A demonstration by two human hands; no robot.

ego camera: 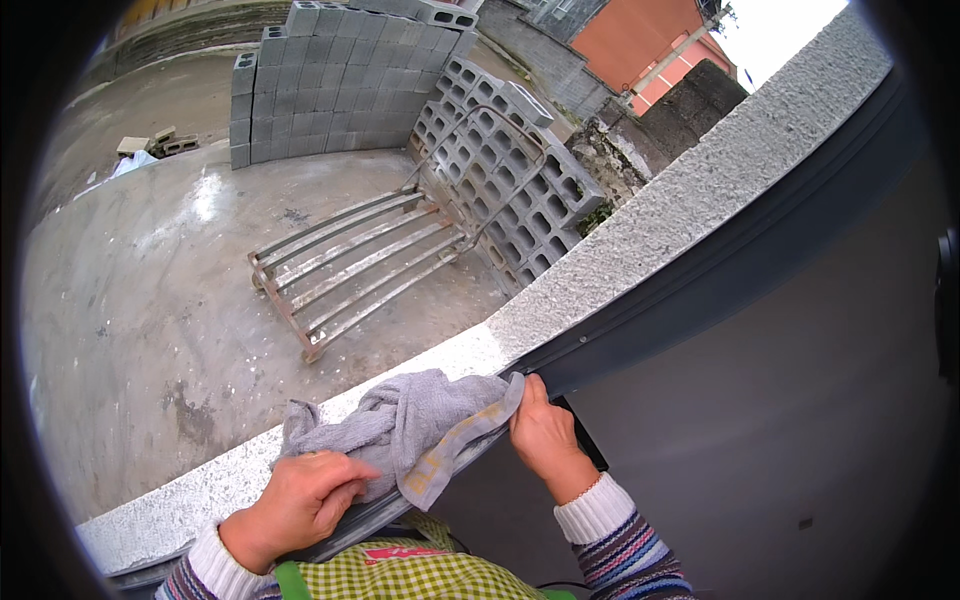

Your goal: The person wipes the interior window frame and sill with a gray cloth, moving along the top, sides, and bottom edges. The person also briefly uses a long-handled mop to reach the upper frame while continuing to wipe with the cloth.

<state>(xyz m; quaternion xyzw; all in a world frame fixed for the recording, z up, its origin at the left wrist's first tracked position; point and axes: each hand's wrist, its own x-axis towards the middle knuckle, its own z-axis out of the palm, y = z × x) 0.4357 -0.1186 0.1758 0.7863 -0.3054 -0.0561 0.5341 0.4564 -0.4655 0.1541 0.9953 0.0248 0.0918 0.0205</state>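
A crumpled grey towel (420, 420) with a lettered border lies over a rough stone sill (202, 465) and the dark window frame (645, 315) beside it. My right hand (544, 435) rests at the frame's corner, its fingers closed on the right end of the towel. At the towel's left end is my left hand (304, 499), knuckles up, fingers bent against the cloth; whether it grips the cloth is hard to tell. Both wrists come out of white knitted cuffs with striped sleeves.
Below, outside, a rusty flatbed trolley (367, 255) stands on a concrete floor (135, 337), by stacked hollow concrete blocks (337, 90). The granular stone ledge (697, 172) runs up to the right. A green checked apron (420, 574) lies close under the frame.
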